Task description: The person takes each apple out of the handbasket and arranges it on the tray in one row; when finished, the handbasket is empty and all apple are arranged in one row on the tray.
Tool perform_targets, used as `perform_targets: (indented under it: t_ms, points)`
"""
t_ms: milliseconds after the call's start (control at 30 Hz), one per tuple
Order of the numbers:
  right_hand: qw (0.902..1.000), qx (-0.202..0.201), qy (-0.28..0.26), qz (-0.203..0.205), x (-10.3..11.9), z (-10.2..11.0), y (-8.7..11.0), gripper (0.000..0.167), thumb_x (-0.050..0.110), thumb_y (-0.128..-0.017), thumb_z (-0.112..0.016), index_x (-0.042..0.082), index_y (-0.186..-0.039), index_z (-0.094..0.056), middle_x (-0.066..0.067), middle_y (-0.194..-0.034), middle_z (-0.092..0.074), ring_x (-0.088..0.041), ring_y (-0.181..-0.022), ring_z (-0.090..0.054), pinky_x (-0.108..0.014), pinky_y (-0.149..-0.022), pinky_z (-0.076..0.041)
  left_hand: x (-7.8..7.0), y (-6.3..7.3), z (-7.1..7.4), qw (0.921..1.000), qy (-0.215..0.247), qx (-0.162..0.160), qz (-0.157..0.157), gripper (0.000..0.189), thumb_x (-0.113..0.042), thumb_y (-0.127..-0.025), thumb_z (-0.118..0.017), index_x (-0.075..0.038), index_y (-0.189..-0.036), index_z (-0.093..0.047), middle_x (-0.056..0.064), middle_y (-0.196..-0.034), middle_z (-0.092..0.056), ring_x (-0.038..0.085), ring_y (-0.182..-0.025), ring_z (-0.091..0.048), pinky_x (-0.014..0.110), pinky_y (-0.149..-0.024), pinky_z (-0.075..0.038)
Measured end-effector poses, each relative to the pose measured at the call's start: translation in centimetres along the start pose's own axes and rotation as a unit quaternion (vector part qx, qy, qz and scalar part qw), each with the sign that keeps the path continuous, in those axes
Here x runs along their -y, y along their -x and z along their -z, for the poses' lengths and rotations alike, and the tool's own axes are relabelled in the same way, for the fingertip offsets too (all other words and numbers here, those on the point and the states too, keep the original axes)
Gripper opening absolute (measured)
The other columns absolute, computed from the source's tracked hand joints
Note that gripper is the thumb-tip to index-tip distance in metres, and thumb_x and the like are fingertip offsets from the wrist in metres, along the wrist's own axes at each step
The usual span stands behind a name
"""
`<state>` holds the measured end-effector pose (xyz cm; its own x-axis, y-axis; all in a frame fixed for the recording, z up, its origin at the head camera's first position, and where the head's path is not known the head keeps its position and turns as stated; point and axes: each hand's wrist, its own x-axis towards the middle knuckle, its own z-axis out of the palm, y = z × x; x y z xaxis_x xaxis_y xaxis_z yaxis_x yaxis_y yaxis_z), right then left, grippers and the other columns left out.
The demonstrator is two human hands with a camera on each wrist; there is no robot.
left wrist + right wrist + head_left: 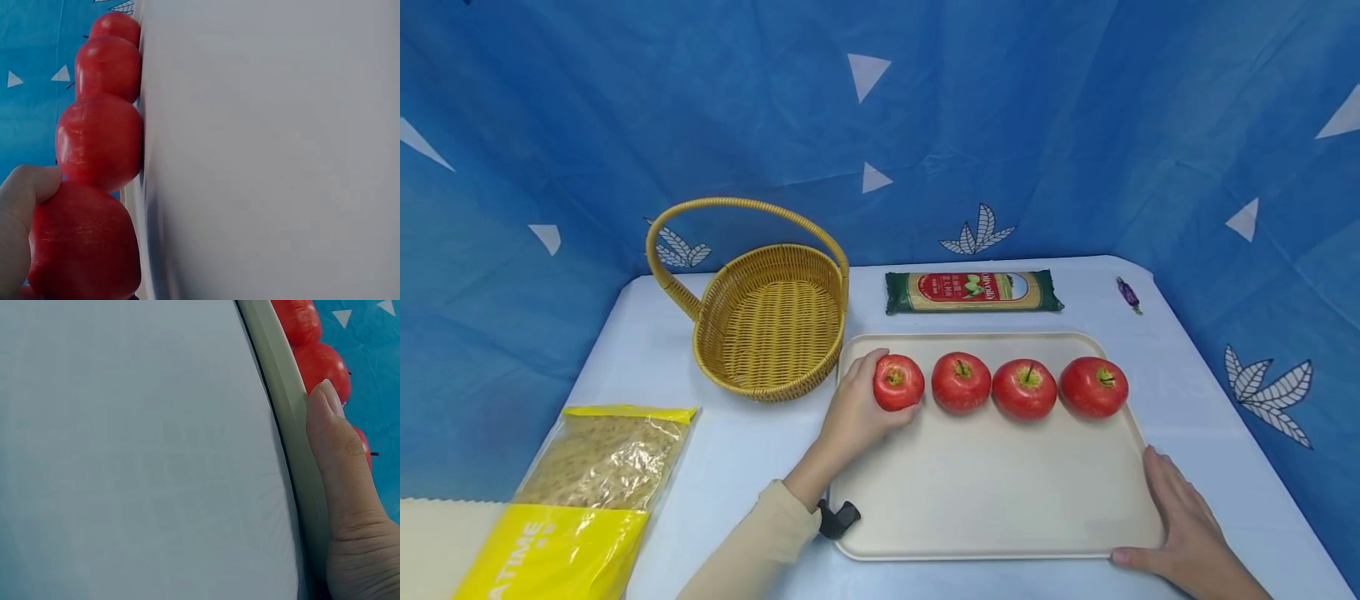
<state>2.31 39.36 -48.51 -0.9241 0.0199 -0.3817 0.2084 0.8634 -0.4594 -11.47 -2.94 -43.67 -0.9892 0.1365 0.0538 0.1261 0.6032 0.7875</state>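
My left hand (pixel 857 408) grips a red apple (pixel 898 382) at the far left of the beige tray (pixel 985 492), thumb on its near side. In the left wrist view, that apple (pixel 84 244) appears beside the thumb and close to its neighbour. Three more apples (pixel 961 382) continue the row to the right along the tray's far side, stems showing. At the tray's near right corner rests my right hand (pixel 1187 521), its fingers extended along the right edge and its thumb at the front edge. The right wrist view shows this straight thumb (pixel 344 462) against the rim.
A yellow wicker basket (pixel 707 333) with a tall handle stands behind the tray's left end. Behind the tray lies a green-ended pasta packet (pixel 973 292), with a purple wrapped candy (pixel 1128 296) farther right. A yellow and clear bag (pixel 587 492) lies at the left.
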Motion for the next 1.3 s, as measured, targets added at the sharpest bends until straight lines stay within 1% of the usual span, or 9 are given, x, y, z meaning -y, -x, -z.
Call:
perform_targets:
  t_ms: [167,367,567,700,867,1100,1300]
  points:
    - [1.0000,0.003,0.000,-0.003,-0.06,-0.04,-0.09,0.140,0.060,-0.071,-0.079,0.013,-0.154,0.024,-0.030,-0.161,0.013,-0.055,-0.139,-0.003,-0.086,-0.093,-0.016,0.17,-0.17,-0.31,0.9997,0.014,0.014,0.014,0.088,-0.040,-0.072,-0.086,-0.014,-0.144,-0.043,0.006,-0.131,-0.055,0.020,-0.111,-0.060,0.039,-0.091,-0.055]
    - [1.0000,0.003,0.001,-0.004,-0.08,-0.03,-0.15,0.141,0.061,-0.070,-0.079,0.013,-0.154,0.023,-0.030,-0.161,0.013,-0.056,-0.140,-0.001,-0.086,-0.094,-0.015,0.34,-0.30,-0.56,0.9995,0.021,0.015,0.018,0.088,-0.037,-0.072,-0.086,-0.012,-0.144,-0.042,0.008,-0.133,-0.054,0.022,-0.114,-0.060,0.041,-0.093,-0.054]
    - [0.9998,0.012,0.005,-0.014,-0.01,0.08,-0.15,0.142,0.062,-0.069,-0.079,0.013,-0.154,0.024,-0.031,-0.161,0.012,-0.055,-0.139,-0.003,-0.086,-0.093,-0.016,0.40,-0.44,-0.74,0.9991,0.026,0.027,0.018,0.090,-0.036,-0.073,-0.085,-0.012,-0.146,-0.040,0.009,-0.136,-0.052,0.022,-0.116,-0.059,0.041,-0.094,-0.054]
    - [1.0000,0.002,0.001,-0.003,-0.07,0.07,-0.11,0.140,0.060,-0.071,-0.078,0.012,-0.154,0.023,-0.031,-0.161,0.013,-0.056,-0.140,0.001,-0.086,-0.094,-0.013,0.36,-0.37,-0.88,0.9992,0.022,0.029,0.017,0.091,-0.035,-0.073,-0.086,-0.012,-0.147,-0.039,0.010,-0.139,-0.050,0.024,-0.119,-0.057,0.043,-0.095,-0.053]
    - [0.9998,-0.008,-0.010,0.012,-0.21,0.07,-0.11,0.137,0.056,-0.074,-0.078,0.010,-0.154,0.024,-0.033,-0.159,0.015,-0.058,-0.141,0.005,-0.086,-0.096,-0.007,0.10,-0.33,-0.92,0.9991,0.017,0.031,0.022,0.092,-0.035,-0.073,-0.086,-0.014,-0.148,-0.038,0.008,-0.142,-0.047,0.024,-0.121,-0.056,0.044,-0.095,-0.054]
    - [0.9998,-0.014,-0.008,0.013,-0.16,0.01,-0.12,0.138,0.057,-0.073,-0.079,0.012,-0.154,0.024,-0.031,-0.160,0.017,-0.057,-0.142,0.006,-0.086,-0.096,-0.008,-0.01,-0.32,-0.94,0.9991,0.011,0.030,0.026,0.092,-0.036,-0.073,-0.086,-0.015,-0.149,-0.038,0.007,-0.142,-0.047,0.024,-0.121,-0.056,0.044,-0.096,-0.054]
    - [0.9993,-0.015,-0.022,0.028,-0.33,-0.06,-0.02,0.135,0.053,-0.075,-0.079,0.009,-0.154,0.022,-0.033,-0.160,0.014,-0.057,-0.143,0.006,-0.084,-0.100,0.000,0.08,-0.36,-0.90,0.9992,0.006,0.031,0.023,0.092,-0.034,-0.073,-0.086,-0.014,-0.149,-0.038,0.009,-0.141,-0.047,0.025,-0.122,-0.055,0.046,-0.098,-0.052]
